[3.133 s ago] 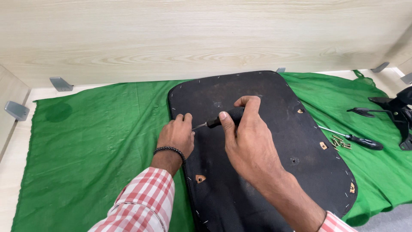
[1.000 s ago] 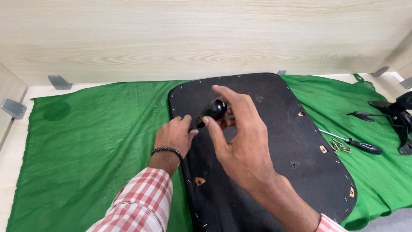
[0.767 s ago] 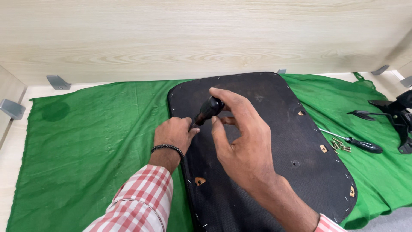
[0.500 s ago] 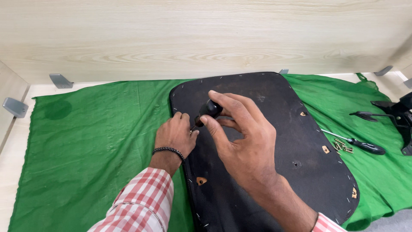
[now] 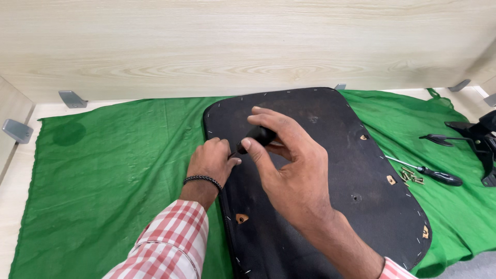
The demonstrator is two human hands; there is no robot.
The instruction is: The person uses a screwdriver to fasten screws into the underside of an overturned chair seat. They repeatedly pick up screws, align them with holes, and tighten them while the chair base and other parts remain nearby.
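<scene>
The right hand [image 5: 294, 170] pinches the black handle of a screwdriver [image 5: 257, 137] between thumb and fingertips, the remaining fingers curved loosely over it. The tool slants down to the left, its tip meeting the black panel [image 5: 330, 175] close to the panel's left edge; this light fingertip hold appears suited to spinning the handle rather than pressing hard. The left hand [image 5: 211, 161] rests curled at the same edge, fingers closed beside the tip, apparently steadying the tip or the panel; whether it pinches anything cannot be told. A dark bracelet [image 5: 202, 179] circles that wrist.

The panel lies flat on a green cloth [image 5: 113, 175] spread over the worktop, staples along its rim and small tan tabs near its right edge. Toward the cloth's right edge lie a second screwdriver [image 5: 431, 173] and a cluster of brass screws [image 5: 411, 175], near a black metal bracket [image 5: 473, 139]. No packages, labels or signs are visible.
</scene>
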